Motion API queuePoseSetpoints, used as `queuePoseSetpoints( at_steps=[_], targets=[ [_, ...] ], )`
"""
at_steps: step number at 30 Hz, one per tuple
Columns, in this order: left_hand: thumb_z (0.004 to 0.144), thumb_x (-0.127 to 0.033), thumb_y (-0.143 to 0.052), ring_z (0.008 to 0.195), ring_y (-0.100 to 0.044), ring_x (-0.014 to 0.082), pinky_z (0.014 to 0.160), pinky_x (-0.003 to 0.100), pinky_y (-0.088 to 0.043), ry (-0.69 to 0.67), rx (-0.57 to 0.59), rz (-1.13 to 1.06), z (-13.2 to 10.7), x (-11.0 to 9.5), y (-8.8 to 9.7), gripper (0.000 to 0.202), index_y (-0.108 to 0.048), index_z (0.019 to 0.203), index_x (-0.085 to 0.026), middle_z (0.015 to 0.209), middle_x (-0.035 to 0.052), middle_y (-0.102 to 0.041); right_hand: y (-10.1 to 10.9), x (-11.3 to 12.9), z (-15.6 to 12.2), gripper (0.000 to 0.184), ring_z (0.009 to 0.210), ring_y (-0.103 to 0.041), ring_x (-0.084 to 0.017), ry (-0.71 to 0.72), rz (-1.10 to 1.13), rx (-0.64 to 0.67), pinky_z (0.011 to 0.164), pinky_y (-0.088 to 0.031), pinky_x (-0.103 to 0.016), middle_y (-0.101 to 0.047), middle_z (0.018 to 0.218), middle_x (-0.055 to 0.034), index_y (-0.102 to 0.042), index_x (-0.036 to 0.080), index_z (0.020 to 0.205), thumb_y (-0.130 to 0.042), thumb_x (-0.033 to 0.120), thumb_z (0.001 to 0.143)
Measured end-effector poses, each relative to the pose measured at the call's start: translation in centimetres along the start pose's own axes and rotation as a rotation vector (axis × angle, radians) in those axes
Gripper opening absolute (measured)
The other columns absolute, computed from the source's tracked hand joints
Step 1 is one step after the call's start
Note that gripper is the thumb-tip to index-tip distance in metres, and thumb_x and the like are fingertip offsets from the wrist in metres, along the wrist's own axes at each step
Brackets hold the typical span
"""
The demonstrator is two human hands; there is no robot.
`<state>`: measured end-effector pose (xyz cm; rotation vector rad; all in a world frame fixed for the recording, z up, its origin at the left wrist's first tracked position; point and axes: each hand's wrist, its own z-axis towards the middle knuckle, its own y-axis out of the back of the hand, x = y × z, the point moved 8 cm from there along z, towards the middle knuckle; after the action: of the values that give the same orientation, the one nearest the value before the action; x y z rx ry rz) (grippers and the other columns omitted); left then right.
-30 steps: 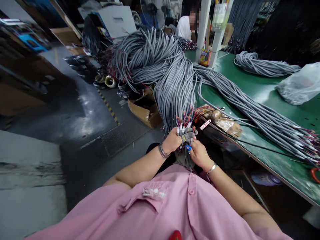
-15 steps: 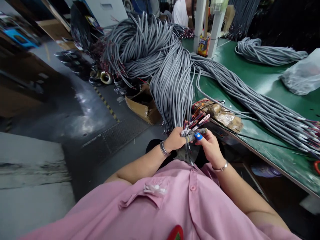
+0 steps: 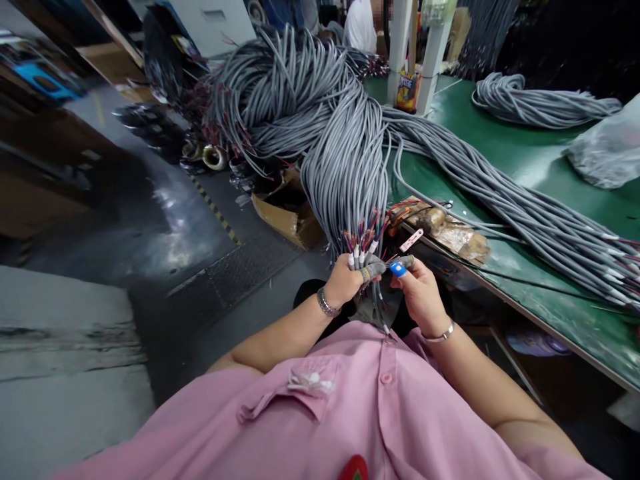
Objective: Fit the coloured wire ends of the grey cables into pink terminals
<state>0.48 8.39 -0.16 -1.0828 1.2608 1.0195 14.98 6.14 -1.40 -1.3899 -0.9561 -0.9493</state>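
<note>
My left hand (image 3: 345, 285) is closed round a bunch of grey cable ends (image 3: 356, 259) with white collars and coloured inner wires fanning out at the top. A grey knitted cover is on its finger. My right hand (image 3: 423, 297) is pinched just beside it, with a blue cover on the thumb and a grey one on the forefinger. A flat pale-pink tool (image 3: 411, 240) with a dark slot sticks up from the right fingers; its lower end is hidden. Thin wires (image 3: 389, 261) run between the two hands, and what grips them is too small to tell.
A thick heap of grey cables (image 3: 345, 160) drapes over the table end, and a long bundle (image 3: 500, 193) crosses the green table (image 3: 535, 157). A taped brown packet (image 3: 457, 239) lies at the edge. An open cardboard box (image 3: 285, 217) stands on the floor. A person's white sleeve (image 3: 360, 27) shows behind.
The coloured wire ends in my left hand have swung left and now stand more upright. They are apart from the pink tool, which shows clear above my right fingers.
</note>
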Motion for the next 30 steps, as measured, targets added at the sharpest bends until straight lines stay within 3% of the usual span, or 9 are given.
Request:
queuePoseSetpoints(
  at_steps=[6,12,20,26,30],
  targets=[
    [0.068,-0.034,-0.077,0.050,-0.056,0.0111,0.049,0.023,-0.043,0.023,-0.092,-0.208,0.5,0.7,0.5,0.023,-0.072,0.072,-0.012,0.056,0.0032,-0.064,-0.1,-0.5,-0.4,0.014,0.057,-0.044,-0.009,0.003,-0.024,0.004,0.056,-0.038,-0.023,-0.056,0.065,0.0044,-0.067,0.021,0.081,-0.074,0.033,0.077],
    [0.063,-0.032,-0.080,0.051,-0.059,0.0124,0.050,0.023,-0.046,0.072,-0.133,-0.242,0.7,0.9,0.5,0.023,-0.071,0.070,-0.012,0.057,0.0032,-0.065,0.0,-0.5,-0.2,0.015,0.058,-0.046,-0.010,0.008,-0.045,-0.007,0.056,-0.039,-0.024,-0.057,0.067,0.0035,-0.068,0.021,0.081,-0.075,0.033,0.075],
    [0.066,-0.031,-0.078,0.046,-0.052,0.0091,0.047,0.022,-0.040,0.017,-0.103,-0.236,0.8,0.8,0.0,0.021,-0.068,0.065,-0.012,0.052,0.0013,-0.061,0.5,-0.9,-0.5,0.017,0.058,-0.047,-0.010,-0.038,-0.018,0.050,0.058,-0.041,-0.023,-0.057,0.066,0.0030,-0.066,0.020,0.079,-0.073,0.036,0.077],
    [0.064,-0.032,-0.079,0.042,-0.050,0.0095,0.042,0.021,-0.035,0.068,-0.035,-0.219,0.9,0.3,-0.5,0.024,-0.067,0.061,-0.012,0.049,0.0018,-0.060,3.1,-2.8,1.2,0.044,0.058,-0.053,-0.011,-0.190,0.243,-0.019,0.056,-0.048,-0.024,-0.062,0.074,-0.0018,-0.067,0.019,0.085,-0.057,0.061,0.082],
    [0.062,-0.032,-0.080,0.042,-0.050,0.0095,0.042,0.021,-0.034,0.130,0.043,-0.190,1.3,0.4,-1.1,0.025,-0.067,0.061,-0.011,0.049,0.0019,-0.060,3.5,-3.1,3.3,0.048,0.057,-0.054,-0.010,-0.321,0.301,0.000,0.052,-0.049,-0.022,-0.066,0.079,-0.0026,-0.067,0.019,0.086,-0.059,0.066,0.078]
  ],
)
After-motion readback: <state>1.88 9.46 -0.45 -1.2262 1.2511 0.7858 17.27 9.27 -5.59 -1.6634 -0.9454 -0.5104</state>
